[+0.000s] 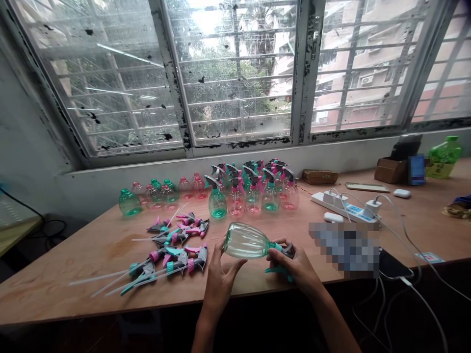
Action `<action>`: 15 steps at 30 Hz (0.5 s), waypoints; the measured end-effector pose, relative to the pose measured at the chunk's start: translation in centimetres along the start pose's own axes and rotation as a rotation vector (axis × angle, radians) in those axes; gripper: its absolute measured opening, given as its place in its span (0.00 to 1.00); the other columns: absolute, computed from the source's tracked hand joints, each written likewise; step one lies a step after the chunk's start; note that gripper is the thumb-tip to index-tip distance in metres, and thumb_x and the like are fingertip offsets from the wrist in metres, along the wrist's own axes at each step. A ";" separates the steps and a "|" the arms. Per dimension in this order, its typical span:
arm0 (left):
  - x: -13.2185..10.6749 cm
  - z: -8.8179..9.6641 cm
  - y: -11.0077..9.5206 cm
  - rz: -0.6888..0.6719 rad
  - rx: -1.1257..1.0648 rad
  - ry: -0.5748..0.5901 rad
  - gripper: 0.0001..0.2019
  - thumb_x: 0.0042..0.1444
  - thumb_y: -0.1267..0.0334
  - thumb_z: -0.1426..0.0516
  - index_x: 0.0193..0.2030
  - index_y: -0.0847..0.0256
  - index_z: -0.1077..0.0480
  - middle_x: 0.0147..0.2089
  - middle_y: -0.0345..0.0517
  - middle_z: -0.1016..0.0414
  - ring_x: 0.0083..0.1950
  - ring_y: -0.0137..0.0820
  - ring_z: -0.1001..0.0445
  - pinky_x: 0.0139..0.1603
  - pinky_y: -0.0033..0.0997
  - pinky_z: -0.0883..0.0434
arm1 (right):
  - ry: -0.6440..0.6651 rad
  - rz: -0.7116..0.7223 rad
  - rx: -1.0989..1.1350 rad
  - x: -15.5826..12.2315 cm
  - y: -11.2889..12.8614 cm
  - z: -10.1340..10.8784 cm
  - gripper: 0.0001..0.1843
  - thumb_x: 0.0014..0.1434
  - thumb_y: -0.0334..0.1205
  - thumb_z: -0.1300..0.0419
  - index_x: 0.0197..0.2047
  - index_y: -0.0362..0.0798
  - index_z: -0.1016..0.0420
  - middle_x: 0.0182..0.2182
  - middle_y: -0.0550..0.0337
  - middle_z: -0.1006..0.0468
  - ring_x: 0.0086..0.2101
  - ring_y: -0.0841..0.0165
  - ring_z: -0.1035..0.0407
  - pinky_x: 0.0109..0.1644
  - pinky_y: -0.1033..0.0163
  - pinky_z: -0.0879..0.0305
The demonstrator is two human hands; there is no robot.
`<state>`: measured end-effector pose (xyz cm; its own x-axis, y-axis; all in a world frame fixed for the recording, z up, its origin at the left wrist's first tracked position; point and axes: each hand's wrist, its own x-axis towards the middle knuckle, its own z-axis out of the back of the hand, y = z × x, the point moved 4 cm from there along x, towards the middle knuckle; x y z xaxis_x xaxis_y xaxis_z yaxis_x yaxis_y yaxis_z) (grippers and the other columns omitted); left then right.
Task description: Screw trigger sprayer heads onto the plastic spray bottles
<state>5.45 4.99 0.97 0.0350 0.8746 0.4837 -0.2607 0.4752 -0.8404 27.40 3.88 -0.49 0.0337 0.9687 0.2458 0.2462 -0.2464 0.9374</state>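
A clear green spray bottle (247, 240) lies sideways in the air above the table's front part, its base to the left. My right hand (294, 267) is closed around its grey and teal spray head (285, 250) at the neck. At the base end, my left hand (221, 269) holds the bottle with its fingers partly hidden behind it; the thumb sticks out below. Left of my hands lies a pile of loose pink, teal and grey spray heads (176, 255), several with long thin tubes.
Bottles with spray heads (253, 196) stand near the window wall; headless bottles (129, 203) stand left of them. At right are a power strip (346, 208) with cables, a phone (395, 264), a cardboard box (392, 169) and a green jug (444, 157). The table's front edge runs below my hands.
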 end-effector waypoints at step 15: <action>-0.1 0.1 0.2 -0.001 -0.009 -0.008 0.28 0.60 0.50 0.36 0.64 0.54 0.35 0.64 0.53 0.28 0.69 0.49 0.33 0.71 0.53 0.40 | 0.034 -0.004 -0.045 0.0 -0.5 0.1 0.23 0.54 0.55 0.26 0.40 0.46 0.25 0.27 0.58 0.16 0.26 0.65 0.22 0.34 0.61 0.26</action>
<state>5.31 5.01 0.83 0.0278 0.8735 0.4860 -0.2516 0.4767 -0.8423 27.32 3.98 -0.98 0.0000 0.9684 0.2496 0.2020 -0.2444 0.9484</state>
